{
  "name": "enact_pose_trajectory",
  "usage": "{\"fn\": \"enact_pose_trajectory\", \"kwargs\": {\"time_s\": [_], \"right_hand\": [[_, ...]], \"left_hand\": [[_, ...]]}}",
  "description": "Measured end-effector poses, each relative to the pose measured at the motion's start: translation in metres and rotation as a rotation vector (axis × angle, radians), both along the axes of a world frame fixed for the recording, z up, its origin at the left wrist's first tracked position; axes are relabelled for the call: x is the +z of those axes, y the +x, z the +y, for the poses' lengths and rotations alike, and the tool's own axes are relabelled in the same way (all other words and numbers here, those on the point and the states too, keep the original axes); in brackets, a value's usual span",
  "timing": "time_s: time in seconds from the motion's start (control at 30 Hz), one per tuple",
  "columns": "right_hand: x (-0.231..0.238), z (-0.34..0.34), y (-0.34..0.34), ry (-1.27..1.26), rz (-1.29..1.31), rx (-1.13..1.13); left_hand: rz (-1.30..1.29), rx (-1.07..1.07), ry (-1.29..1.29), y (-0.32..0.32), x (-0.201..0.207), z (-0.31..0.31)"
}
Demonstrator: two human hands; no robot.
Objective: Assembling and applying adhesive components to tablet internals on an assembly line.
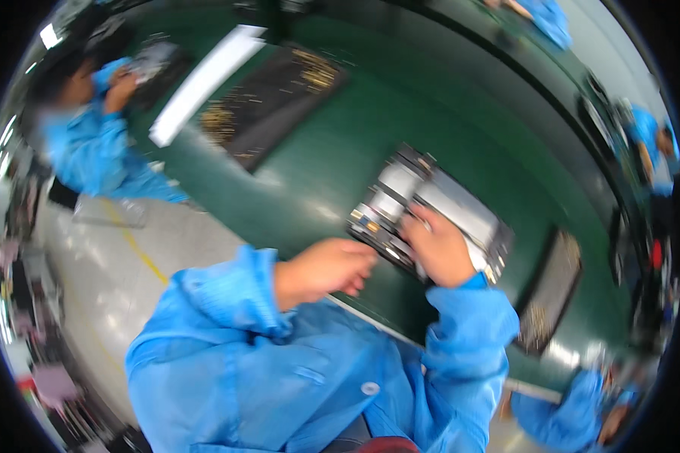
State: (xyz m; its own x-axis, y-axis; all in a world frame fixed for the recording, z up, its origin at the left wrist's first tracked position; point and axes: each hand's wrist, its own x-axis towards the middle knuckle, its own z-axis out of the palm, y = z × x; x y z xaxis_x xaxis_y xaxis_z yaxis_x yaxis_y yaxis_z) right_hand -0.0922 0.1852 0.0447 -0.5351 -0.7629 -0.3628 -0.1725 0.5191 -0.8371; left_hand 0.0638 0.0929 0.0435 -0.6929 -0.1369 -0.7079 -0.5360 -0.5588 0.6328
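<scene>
An opened electronic device (465, 205) lies slanted on the green bench in front of me, with a black frame, silver-grey panels and small gold-coloured parts along its left end. Over its near half is my right hand (442, 249), fingers curled and pressed together; whatever they may hold is hidden. My left hand (325, 268) hovers by the device's near left corner, thumb and forefinger drawn together and the other fingers bent. Motion blur hides whether anything small is between them. Both of my sleeves are blue.
A dark mat (268, 106) with many small gold-coloured pieces lies farther left on the green bench (310, 181), beside a long white strip (208, 83). To the right is another dark tray-like piece (551, 291). A blue-sleeved person (102, 155) sits at the left; others work around.
</scene>
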Motion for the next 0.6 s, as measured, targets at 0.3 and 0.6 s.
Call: {"fn": "enact_pose_trajectory", "kwargs": {"time_s": [0.3,0.6], "right_hand": [[0.027,-0.012,0.003,0.233,-0.067,0.232],[-0.032,0.072,-0.097,-0.268,0.056,-0.481]], "left_hand": [[0.174,-0.131,-0.087,-0.003,-0.026,0.011],[0.185,-0.073,0.14,0.004,-0.009,-0.003]]}}
